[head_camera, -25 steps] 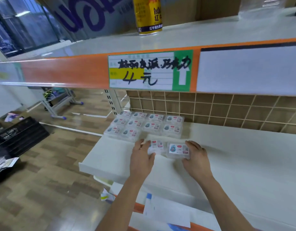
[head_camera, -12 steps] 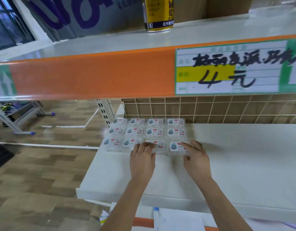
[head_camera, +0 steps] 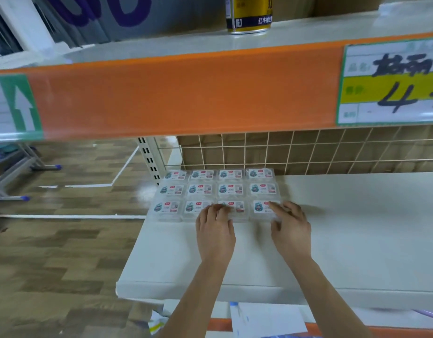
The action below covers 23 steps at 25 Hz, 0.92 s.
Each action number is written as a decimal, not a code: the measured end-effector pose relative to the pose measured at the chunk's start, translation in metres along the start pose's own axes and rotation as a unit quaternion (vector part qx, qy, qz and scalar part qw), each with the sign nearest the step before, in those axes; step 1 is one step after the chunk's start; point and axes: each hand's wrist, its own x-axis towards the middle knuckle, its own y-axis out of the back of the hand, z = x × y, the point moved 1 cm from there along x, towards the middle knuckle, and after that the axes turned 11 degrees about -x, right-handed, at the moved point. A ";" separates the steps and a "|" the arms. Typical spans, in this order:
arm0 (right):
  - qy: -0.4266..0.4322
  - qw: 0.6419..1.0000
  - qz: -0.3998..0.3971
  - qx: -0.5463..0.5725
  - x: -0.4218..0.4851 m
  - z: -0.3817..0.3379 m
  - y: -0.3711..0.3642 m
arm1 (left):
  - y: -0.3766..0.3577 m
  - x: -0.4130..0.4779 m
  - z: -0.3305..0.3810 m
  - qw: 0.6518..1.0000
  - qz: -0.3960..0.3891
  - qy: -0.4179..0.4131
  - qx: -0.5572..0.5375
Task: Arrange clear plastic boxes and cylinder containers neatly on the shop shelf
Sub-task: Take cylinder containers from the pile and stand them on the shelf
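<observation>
At the far left, a green arrow sign (head_camera: 20,103) was seen on the orange strip (head_camera: 181,93) fronting the upper shelf board, with a wooden floor (head_camera: 52,240) visible below it. Towards the middle, a yellow can (head_camera: 249,15) was stood on the upper board. Beneath it, the clear plastic boxes (head_camera: 218,190) were laid flat in three rows of four at the back left corner of the white shelf (head_camera: 356,228), the rear row set close against the wire grid (head_camera: 308,152).

The left hand (head_camera: 215,230) was placed at the front row, its fingers (head_camera: 220,211) lightly bent and rested on top of the third box (head_camera: 237,207); nothing was gripped. Just beside it, the right hand (head_camera: 291,228) was laid on the fourth box (head_camera: 260,207), the end one of that row, with its fingers (head_camera: 275,206) spread and nearly straight over the lid. The box seemed to be pressed rather than held, though motion blur left this uncertain.

At the far right, a handwritten price label (head_camera: 391,81) was fixed on the orange strip.
</observation>
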 end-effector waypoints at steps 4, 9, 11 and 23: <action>0.018 0.999 0.007 -0.027 -0.003 0.002 -0.002 | -0.001 -0.001 -0.001 1.000 -0.005 0.014 -0.012; 0.015 1.000 0.006 -0.023 -0.003 0.005 -0.004 | -0.002 -0.001 -0.001 1.000 -0.004 0.019 -0.024; 0.006 1.000 0.001 -0.026 -0.003 0.005 -0.004 | -0.002 -0.001 -0.001 0.999 -0.003 0.018 -0.026; 0.040 0.995 0.087 -0.030 -0.007 0.002 -0.001 | 0.004 -0.004 0.006 0.999 0.011 -0.025 -0.045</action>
